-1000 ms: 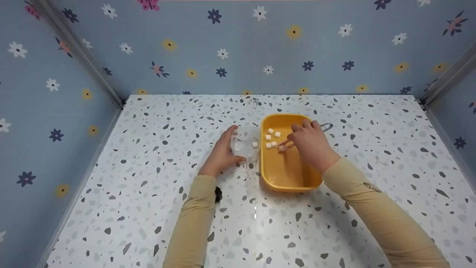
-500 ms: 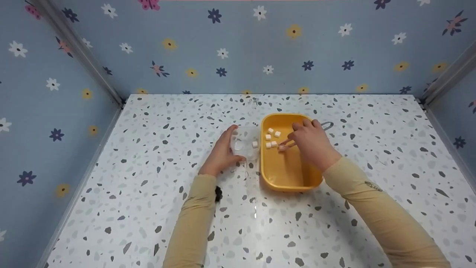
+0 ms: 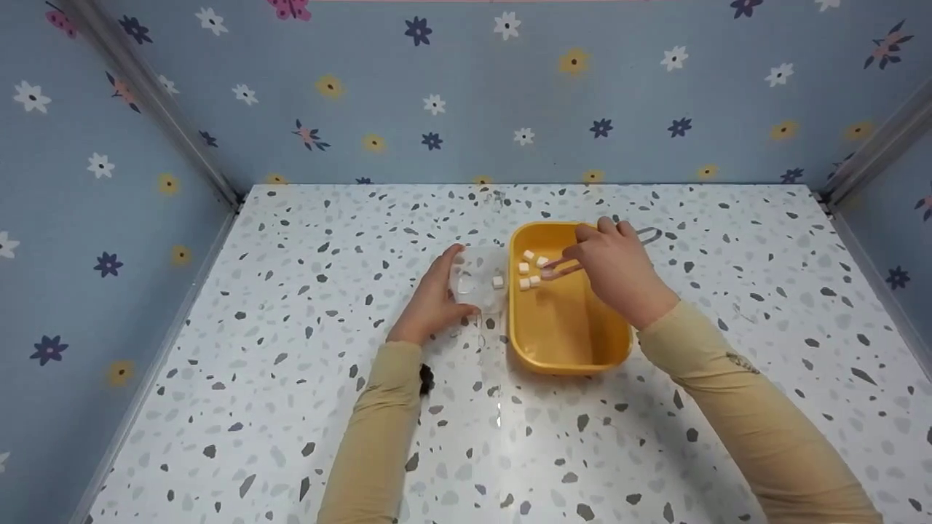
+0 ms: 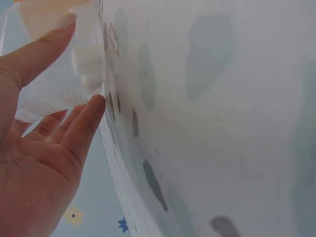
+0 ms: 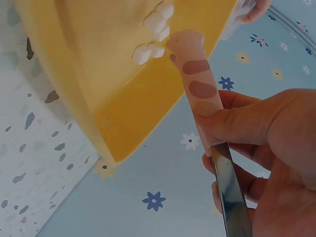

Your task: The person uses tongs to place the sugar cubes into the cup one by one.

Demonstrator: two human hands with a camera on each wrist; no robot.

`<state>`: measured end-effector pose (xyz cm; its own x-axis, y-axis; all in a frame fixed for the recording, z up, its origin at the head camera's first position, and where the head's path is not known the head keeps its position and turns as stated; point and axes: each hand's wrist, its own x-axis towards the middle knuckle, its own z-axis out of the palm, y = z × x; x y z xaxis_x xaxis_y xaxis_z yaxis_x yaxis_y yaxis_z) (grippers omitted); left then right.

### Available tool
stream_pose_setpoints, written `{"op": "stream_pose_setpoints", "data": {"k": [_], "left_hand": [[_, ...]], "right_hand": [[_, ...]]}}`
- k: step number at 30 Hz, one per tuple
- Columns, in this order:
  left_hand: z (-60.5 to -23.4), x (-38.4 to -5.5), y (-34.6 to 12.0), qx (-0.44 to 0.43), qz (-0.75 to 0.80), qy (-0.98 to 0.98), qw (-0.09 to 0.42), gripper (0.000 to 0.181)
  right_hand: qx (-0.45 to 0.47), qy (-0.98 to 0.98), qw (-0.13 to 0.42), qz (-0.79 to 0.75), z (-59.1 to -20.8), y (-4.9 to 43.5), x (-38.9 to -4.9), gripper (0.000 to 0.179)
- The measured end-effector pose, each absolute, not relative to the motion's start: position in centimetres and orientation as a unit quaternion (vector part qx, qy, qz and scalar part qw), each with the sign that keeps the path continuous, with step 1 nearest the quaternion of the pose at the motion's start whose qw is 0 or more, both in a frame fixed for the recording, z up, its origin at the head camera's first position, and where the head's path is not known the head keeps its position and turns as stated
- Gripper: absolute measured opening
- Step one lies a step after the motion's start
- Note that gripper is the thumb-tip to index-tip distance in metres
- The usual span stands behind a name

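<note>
My right hand (image 3: 619,269) holds small tongs (image 5: 197,89) with a metal handle and pink, paw-shaped tips, pinched between thumb and fingers. The tips reach down into a yellow tray (image 3: 568,367), right beside several white cubes (image 3: 523,268) gathered at its left side. In the right wrist view the far tip is hidden behind the near one. My left hand (image 3: 431,302) grips a clear plastic container (image 3: 477,262) standing against the tray's left side, thumb on the near wall and fingers on the far one. A white cube (image 3: 498,282) shows inside the container, and the left wrist view shows more white pieces (image 4: 88,60) there.
Everything stands on a white speckled table (image 3: 291,407). Blue flowered panels (image 3: 480,87) rise behind the table and at both sides. A black band (image 3: 426,380) sits at my left wrist.
My right hand has moved slightly away from me and to the right. The tong tips have shifted from below the cubes to beside the farther ones. My left hand and the container have stayed in place.
</note>
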<state>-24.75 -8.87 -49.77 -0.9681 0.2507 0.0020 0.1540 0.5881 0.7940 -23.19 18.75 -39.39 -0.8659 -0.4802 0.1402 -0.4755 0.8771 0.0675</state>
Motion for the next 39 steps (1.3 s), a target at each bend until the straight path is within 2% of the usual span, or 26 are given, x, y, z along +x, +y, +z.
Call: {"op": "stream_pose_setpoints", "data": {"k": [10,24,32,39], "left_hand": [[-49.7,-24.8,-8.8,0.112,0.442,0.889,0.052,0.108],[-49.6,-24.9,-8.7,0.108,0.437,0.891,0.061,0.108],[-49.4,-24.8,-8.7,0.109,0.434,0.892,0.064,0.109],[-49.5,-24.8,-8.7,0.110,0.434,0.892,0.061,0.108]], "right_hand": [[0.243,-0.968,0.054,-0.015,-37.6,17.2,-23.1,0.036],[0.278,-0.956,0.090,-0.012,-37.0,14.9,-22.7,0.037],[0.291,-0.954,0.067,-0.032,-37.3,14.0,-22.3,0.038],[0.307,-0.948,0.085,-0.014,-37.6,13.7,-22.2,0.035]]}}
